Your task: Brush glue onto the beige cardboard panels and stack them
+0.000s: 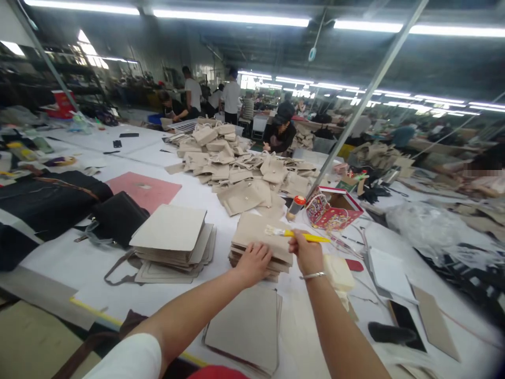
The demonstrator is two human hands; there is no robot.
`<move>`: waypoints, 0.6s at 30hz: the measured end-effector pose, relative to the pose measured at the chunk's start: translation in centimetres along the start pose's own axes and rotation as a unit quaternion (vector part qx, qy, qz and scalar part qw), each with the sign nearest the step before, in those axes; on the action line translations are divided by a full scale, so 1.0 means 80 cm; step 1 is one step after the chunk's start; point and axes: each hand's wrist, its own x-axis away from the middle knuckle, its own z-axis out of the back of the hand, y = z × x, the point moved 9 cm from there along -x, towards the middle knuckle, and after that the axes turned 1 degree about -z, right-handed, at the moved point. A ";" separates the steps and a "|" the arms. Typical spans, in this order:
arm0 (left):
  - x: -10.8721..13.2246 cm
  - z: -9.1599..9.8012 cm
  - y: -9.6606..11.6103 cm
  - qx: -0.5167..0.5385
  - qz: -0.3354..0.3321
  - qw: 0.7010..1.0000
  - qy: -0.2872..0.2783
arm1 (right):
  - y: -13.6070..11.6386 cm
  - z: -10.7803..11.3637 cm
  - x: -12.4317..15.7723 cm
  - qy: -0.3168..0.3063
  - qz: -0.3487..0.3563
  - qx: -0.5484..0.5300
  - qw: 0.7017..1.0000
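My right hand is closed round the yellow handle of a brush, whose pale bristles point left over a stack of beige panels. My left hand rests on the near edge of that same stack, fingers curled over it. A second, taller stack of pale panels lies to the left. Another flat pile of grey-beige boards sits on the white table below my forearms.
A big heap of beige bag pieces fills the table's middle. A red patterned box and a small bottle stand right of the stack. Black bags lie left; a phone lies right. Other people work behind.
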 end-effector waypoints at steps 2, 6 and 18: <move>0.001 -0.001 -0.003 0.014 -0.003 1.000 0.002 | 0.000 -0.071 -0.007 -0.064 -0.027 -0.010 0.998; 0.003 0.000 -0.008 0.045 -0.015 0.999 0.008 | 0.012 -0.143 -0.009 -0.129 -0.061 0.035 0.989; 0.000 -0.013 -0.008 0.023 -0.031 0.999 -0.020 | 0.026 -0.128 -0.107 -0.022 -0.034 0.118 0.992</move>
